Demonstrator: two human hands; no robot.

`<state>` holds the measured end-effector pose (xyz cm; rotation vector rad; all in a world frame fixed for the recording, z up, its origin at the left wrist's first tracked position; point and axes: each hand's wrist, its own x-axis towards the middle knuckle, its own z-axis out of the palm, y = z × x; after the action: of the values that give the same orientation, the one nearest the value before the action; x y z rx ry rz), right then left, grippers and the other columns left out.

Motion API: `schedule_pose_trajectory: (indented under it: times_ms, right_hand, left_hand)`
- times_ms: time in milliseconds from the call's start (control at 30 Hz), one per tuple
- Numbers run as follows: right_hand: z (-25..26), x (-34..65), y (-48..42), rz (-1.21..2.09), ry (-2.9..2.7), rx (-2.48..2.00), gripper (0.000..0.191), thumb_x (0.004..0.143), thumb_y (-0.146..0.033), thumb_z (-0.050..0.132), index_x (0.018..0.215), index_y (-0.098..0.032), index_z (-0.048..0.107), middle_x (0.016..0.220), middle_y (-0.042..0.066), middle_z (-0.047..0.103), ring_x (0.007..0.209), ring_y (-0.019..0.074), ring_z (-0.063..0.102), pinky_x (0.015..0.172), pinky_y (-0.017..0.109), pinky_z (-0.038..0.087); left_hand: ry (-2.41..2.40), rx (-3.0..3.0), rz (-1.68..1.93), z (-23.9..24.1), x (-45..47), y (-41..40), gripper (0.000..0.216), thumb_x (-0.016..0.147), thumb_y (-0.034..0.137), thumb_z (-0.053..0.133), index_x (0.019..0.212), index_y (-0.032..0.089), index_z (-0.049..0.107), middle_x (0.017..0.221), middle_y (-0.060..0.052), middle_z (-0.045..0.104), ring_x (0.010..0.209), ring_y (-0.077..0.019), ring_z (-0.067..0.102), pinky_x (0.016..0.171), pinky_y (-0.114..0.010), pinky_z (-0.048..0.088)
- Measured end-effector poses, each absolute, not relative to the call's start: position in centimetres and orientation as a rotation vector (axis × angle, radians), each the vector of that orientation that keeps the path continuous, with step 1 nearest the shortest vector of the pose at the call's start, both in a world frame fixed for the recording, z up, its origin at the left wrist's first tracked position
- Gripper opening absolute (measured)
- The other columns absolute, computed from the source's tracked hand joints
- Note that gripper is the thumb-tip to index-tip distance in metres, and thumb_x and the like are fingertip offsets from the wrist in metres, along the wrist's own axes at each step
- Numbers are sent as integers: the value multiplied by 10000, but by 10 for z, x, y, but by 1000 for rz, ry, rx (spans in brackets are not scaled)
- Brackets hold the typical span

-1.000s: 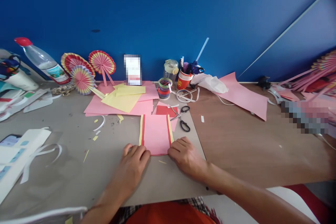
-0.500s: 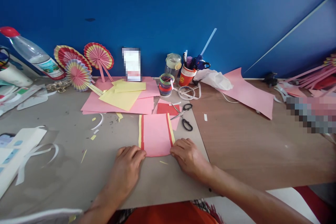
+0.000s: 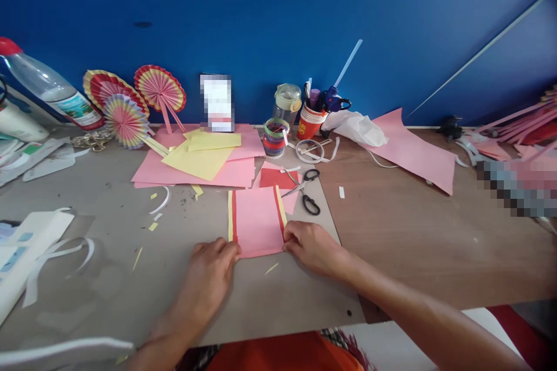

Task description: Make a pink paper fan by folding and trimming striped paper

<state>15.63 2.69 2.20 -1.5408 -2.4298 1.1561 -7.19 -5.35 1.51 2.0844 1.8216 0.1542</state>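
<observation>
A pink sheet of paper [image 3: 257,217] with red and yellow strips along its two sides lies in front of me on the grey mat. My left hand [image 3: 214,264] is closed at its near left corner, fingers pressed together on the edge. At the near right corner my right hand [image 3: 311,246] pinches the paper between thumb and fingers. The near edge of the sheet looks slightly raised or folded. Just past the sheet's far right corner lie black-handled scissors [image 3: 308,192], partly over a red paper piece [image 3: 278,178].
Behind are yellow sheets [image 3: 202,159] on pink paper [image 3: 148,171], folded paper fans [image 3: 160,90], a propped phone [image 3: 217,103], a jar of coloured bands [image 3: 275,140] and a red cup [image 3: 310,123] of pens. A bottle [image 3: 52,90] leans at left. Paper scraps [image 3: 153,226] dot the mat.
My right hand has shifted slightly, its fingers drawn up into a tighter pinch on the corner. My left hand stays at the left corner. The view has tilted a little.
</observation>
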Motion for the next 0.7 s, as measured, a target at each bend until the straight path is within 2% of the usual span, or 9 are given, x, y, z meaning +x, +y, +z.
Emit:
schedule_pose_trajectory:
  times_ms: [300, 433, 700]
  right_hand:
    - [25, 151, 35, 1181, -2527, -1611, 125, 788, -176, 600, 689, -190, 526, 714, -10, 601, 657, 117, 487, 601, 216, 293]
    - [26, 151, 38, 1143, -2618, -1667, 144, 813, -234, 590, 687, -193, 532, 688, -8, 600, 638, 122, 493, 571, 222, 273]
    - [33, 147, 43, 1102, -2783, -1691, 140, 831, -281, 580, 730, -191, 544, 768, 23, 649, 696, 147, 555, 556, 229, 258]
  left_hand:
    - [1813, 2131, 19, 22, -70, -53, 317, 925, 105, 343, 865, 227, 630, 797, -14, 598, 697, -183, 538, 742, -338, 366]
    - [1852, 2106, 2, 22, -70, -52, 275, 932, 128, 359, 836, 209, 604, 790, -18, 606, 707, -193, 547, 748, -347, 372]
    - [1896, 2062, 86, 12, -75, -52, 188, 926, 164, 385, 808, 199, 527, 810, -20, 602, 736, -200, 554, 757, -352, 384]
